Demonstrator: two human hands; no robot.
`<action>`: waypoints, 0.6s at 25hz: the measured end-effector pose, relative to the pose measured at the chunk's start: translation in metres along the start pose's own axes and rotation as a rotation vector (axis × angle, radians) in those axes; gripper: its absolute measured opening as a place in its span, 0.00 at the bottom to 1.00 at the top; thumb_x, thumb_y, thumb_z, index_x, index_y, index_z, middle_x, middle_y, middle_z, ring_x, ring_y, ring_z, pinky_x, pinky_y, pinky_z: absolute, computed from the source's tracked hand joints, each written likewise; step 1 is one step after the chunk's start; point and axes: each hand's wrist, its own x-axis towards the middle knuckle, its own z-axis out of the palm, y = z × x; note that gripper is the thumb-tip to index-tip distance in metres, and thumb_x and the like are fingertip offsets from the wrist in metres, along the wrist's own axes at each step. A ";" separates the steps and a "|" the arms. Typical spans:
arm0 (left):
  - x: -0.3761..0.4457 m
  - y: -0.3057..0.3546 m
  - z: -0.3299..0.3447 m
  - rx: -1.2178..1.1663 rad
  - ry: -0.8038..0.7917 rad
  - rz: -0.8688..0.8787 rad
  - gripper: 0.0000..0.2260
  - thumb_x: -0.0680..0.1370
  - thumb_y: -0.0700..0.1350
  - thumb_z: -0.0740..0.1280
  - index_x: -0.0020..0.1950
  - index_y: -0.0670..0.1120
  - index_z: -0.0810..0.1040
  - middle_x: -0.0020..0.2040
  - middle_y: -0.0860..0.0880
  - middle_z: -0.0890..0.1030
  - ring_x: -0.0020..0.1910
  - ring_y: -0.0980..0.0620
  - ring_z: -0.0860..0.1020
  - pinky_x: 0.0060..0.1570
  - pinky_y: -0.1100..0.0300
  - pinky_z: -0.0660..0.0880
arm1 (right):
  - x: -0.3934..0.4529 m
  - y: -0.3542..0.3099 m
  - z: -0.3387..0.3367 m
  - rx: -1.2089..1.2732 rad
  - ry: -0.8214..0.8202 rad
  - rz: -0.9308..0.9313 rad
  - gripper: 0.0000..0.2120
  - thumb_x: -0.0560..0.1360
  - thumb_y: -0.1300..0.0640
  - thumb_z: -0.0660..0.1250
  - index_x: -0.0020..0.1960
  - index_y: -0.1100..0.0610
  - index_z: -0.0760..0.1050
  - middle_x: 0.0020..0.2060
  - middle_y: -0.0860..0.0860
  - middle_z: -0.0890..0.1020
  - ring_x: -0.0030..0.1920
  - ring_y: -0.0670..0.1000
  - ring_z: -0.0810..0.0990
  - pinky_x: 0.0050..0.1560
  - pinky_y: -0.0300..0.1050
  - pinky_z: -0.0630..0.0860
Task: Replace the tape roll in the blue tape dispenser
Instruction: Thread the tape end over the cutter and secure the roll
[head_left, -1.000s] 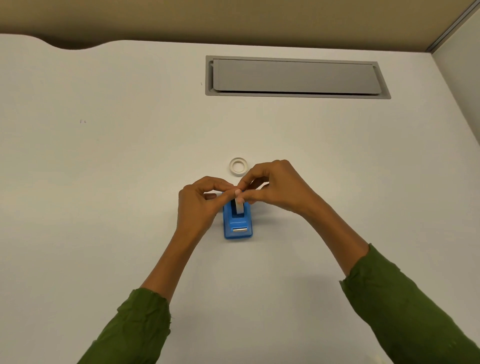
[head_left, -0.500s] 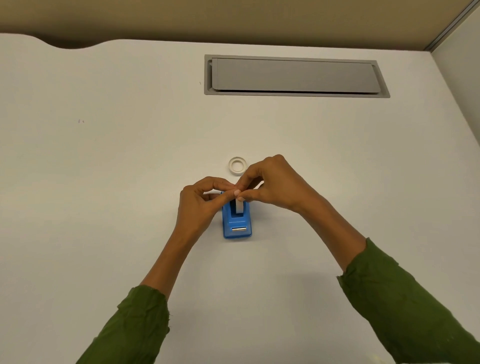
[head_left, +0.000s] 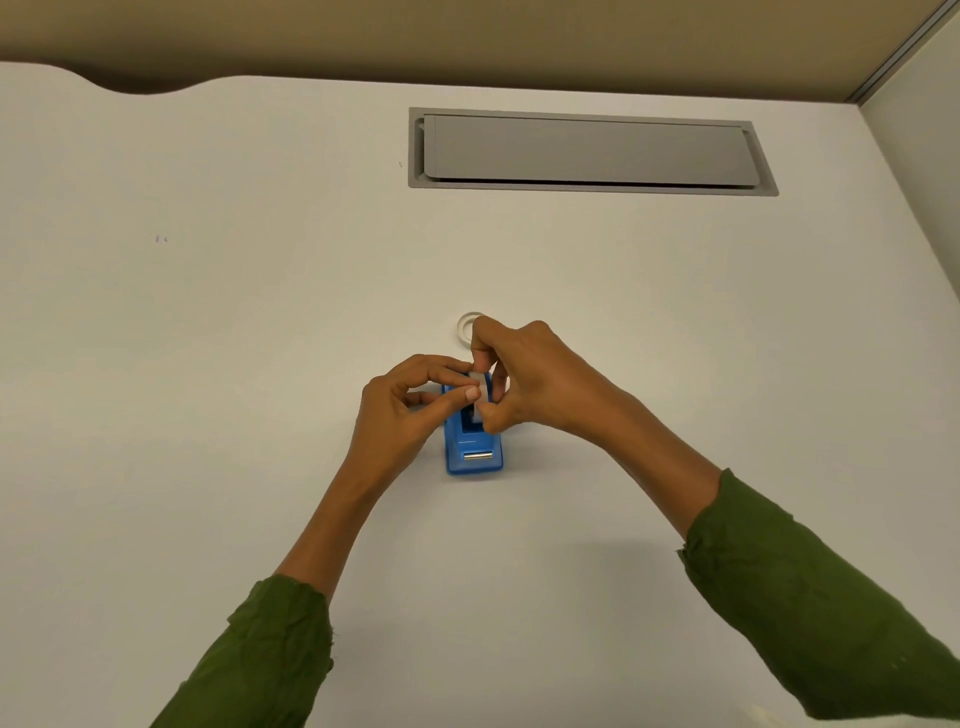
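The blue tape dispenser (head_left: 474, 451) stands on the white desk, its metal cutter toward me. A white tape roll (head_left: 481, 391) sits upright in the dispenser's slot. My left hand (head_left: 402, 410) pinches the roll from the left with thumb and forefinger. From the right, my right hand (head_left: 524, 382) grips the same roll, fingers wrapped over its top and far side. A second small whitish ring (head_left: 466, 328), like an empty tape core, lies flat on the desk just behind my right hand, partly hidden by it.
A grey recessed cable hatch (head_left: 592, 151) is set into the desk at the back. A beige partition runs along the far edge, and a side wall stands at the right. The white desk (head_left: 208, 364) stretches out around the dispenser.
My right hand has curled further over the roll and shifted slightly toward the far side, now covering part of the ring behind. The roll sits a little lower in the dispenser. My left hand holds its pinch.
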 end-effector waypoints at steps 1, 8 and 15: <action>0.000 -0.001 0.000 -0.001 0.007 0.000 0.04 0.71 0.40 0.71 0.45 0.42 0.82 0.47 0.51 0.82 0.48 0.59 0.80 0.45 0.71 0.75 | 0.001 0.000 0.000 -0.001 -0.007 -0.006 0.19 0.60 0.63 0.73 0.43 0.54 0.66 0.40 0.57 0.78 0.37 0.60 0.80 0.37 0.52 0.79; 0.001 -0.003 0.001 0.053 0.021 0.000 0.05 0.71 0.41 0.71 0.46 0.43 0.83 0.49 0.46 0.83 0.50 0.53 0.80 0.49 0.62 0.77 | 0.004 0.006 -0.005 0.049 -0.020 -0.027 0.20 0.59 0.65 0.75 0.41 0.55 0.66 0.38 0.55 0.77 0.39 0.58 0.82 0.38 0.50 0.79; 0.001 -0.002 0.002 0.056 0.027 -0.004 0.05 0.71 0.41 0.71 0.46 0.43 0.83 0.48 0.45 0.83 0.50 0.51 0.80 0.51 0.58 0.77 | 0.003 0.009 -0.005 0.045 -0.007 -0.074 0.21 0.60 0.64 0.75 0.38 0.51 0.64 0.32 0.48 0.74 0.37 0.56 0.81 0.35 0.49 0.78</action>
